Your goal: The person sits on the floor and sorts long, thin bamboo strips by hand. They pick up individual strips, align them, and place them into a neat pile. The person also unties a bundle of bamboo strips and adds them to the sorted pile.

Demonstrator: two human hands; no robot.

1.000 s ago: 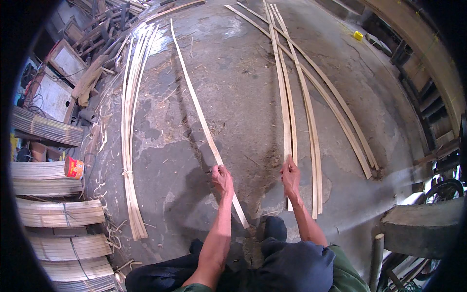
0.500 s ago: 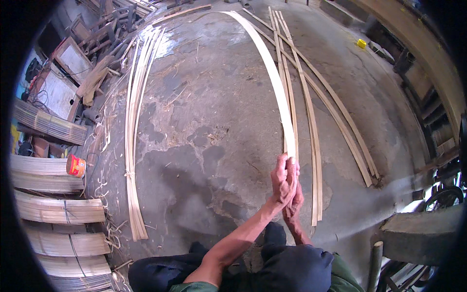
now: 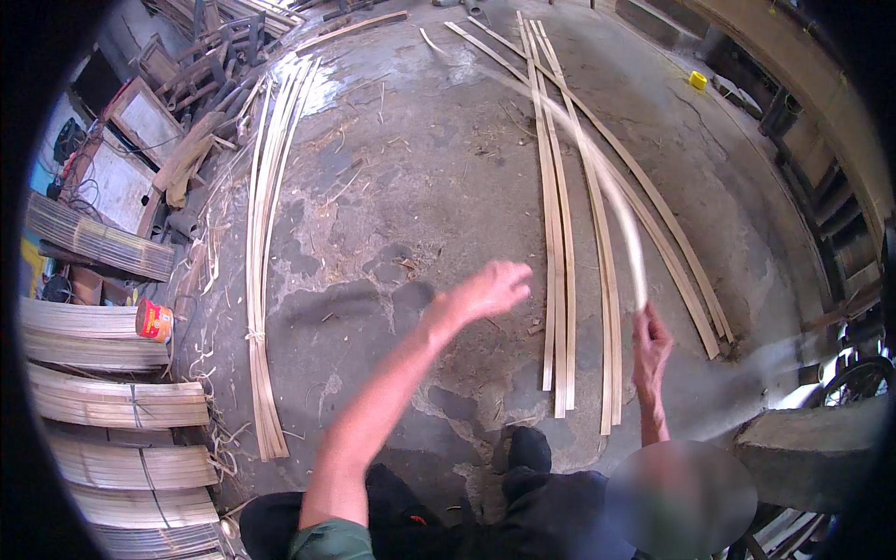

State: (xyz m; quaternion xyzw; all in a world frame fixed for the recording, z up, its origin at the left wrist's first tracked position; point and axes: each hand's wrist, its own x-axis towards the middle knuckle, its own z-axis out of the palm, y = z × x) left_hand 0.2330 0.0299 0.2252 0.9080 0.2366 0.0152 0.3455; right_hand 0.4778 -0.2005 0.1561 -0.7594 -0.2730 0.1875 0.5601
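A long, thin, pale bamboo strip (image 3: 623,201) is held near its close end by my right hand (image 3: 651,338), whose fingers are closed around it. The strip bows away from me over the strips on the floor, and motion smears its far part. My left hand (image 3: 487,289) is in the air over the bare concrete, holding nothing, its fingers loosely bent and apart, slightly blurred. Just right of it lies a group of long flat strips (image 3: 556,280). Another pair of strips (image 3: 609,317) lies between that group and my right hand.
Crossing strips (image 3: 686,271) lie at the right. A tied bundle of strips (image 3: 257,280) rests on the floor at the left. Beyond it stand stacked slat bundles (image 3: 121,397) and a red tin (image 3: 154,322). A yellow object (image 3: 697,80) sits far right; a ledge (image 3: 812,448) stands near right.
My hands were together on the strip. The left has let go and moved left. The right has carried the strip to the right, uncovering the strips on the floor.
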